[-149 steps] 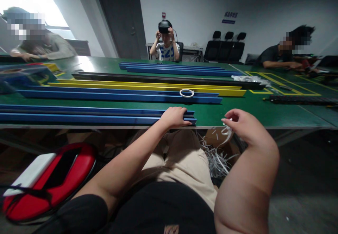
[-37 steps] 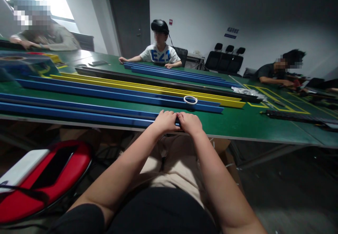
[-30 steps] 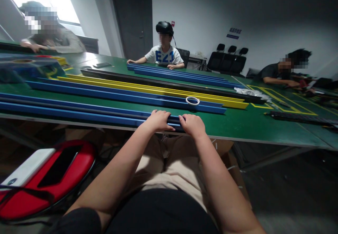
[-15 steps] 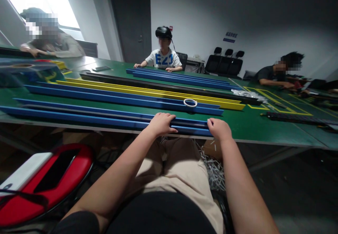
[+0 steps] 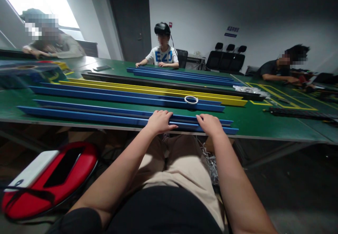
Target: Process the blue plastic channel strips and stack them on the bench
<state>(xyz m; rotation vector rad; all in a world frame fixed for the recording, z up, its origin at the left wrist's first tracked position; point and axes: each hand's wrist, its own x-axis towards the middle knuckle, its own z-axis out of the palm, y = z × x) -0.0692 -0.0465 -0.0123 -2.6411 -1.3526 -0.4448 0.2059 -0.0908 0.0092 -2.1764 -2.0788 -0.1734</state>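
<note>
Along the table's near edge lies a long blue channel (image 5: 87, 115) with two raised sides and a dark strip inside. My left hand (image 5: 160, 122) is closed over it near its middle, fingers across the top and thumb on the near side. Further right, my right hand (image 5: 210, 124) grips the same channel, its thumb and fingers over the sides. The channel's right end sticks out past this hand. Just behind lies a second blue channel (image 5: 118, 98), with a white ring (image 5: 191, 100) resting on it near its right end.
Behind these are a yellow channel (image 5: 153, 92), a long black strip (image 5: 169, 84) and more blue channels (image 5: 182, 77). A clear plastic bag (image 5: 249, 90) lies at the right. Several people sit around the green table (image 5: 266, 126). A red stool (image 5: 79, 160) with a phone stands at lower left.
The nearest blue channel has slid to the right, so its right end now shows beyond my right hand. My right hand has moved left, nearer my left hand, which stays about in place.
</note>
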